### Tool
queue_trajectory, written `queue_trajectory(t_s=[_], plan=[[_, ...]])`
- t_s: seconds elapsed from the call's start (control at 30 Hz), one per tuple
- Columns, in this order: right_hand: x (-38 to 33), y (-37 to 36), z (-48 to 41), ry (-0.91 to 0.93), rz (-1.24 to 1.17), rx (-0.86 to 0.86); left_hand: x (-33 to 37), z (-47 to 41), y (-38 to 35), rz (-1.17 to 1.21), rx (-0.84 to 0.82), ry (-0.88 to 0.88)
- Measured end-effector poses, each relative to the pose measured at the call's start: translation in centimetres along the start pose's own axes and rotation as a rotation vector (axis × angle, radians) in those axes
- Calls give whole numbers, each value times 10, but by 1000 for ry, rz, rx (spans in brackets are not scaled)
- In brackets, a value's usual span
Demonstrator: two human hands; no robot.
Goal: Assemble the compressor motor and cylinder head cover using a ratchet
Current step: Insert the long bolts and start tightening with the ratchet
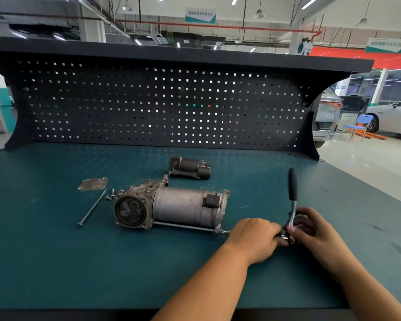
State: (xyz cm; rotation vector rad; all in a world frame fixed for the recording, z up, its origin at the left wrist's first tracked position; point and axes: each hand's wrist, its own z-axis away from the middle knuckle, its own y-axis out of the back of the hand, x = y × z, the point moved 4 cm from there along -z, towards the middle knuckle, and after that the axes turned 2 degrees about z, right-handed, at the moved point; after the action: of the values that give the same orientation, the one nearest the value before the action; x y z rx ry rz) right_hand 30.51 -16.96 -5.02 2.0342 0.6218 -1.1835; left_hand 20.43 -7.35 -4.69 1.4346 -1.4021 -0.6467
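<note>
The grey compressor motor [171,208] lies on its side on the green bench mat, its open cylinder end facing left. A long bolt [183,225] runs along its near side and sticks out at the right end. Just right of that bolt end, my left hand [255,237] pinches the socket end of the ratchet [292,200]. My right hand [310,230] grips the ratchet head, and the black handle stands up and away from me. The flat cylinder head cover [92,183] lies left of the motor.
A second long bolt [92,208] and small screws [110,195] lie left of the motor. A dark cylindrical part [189,167] sits behind it. A black pegboard [162,105] closes the back of the bench. Cars and a blue chair stand far right.
</note>
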Motion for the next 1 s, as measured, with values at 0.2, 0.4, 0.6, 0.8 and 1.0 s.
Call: queue_trajectory(t_s=[0.2,0.4,0.6,0.8,1.0], plan=[[1,3,0,20,6,15,0,-3,0,-31,6,-7],[6,5,-5,-10,-109,125,-2,2,4,-22,17,-6],[17,35,-5,-112,-162,441,7,2,6,-72,-8,-20],[28,30,-6,-204,133,487,13,26,37,-272,251,-52],[24,41,-5,-317,203,499,-49,79,92,-472,268,188]])
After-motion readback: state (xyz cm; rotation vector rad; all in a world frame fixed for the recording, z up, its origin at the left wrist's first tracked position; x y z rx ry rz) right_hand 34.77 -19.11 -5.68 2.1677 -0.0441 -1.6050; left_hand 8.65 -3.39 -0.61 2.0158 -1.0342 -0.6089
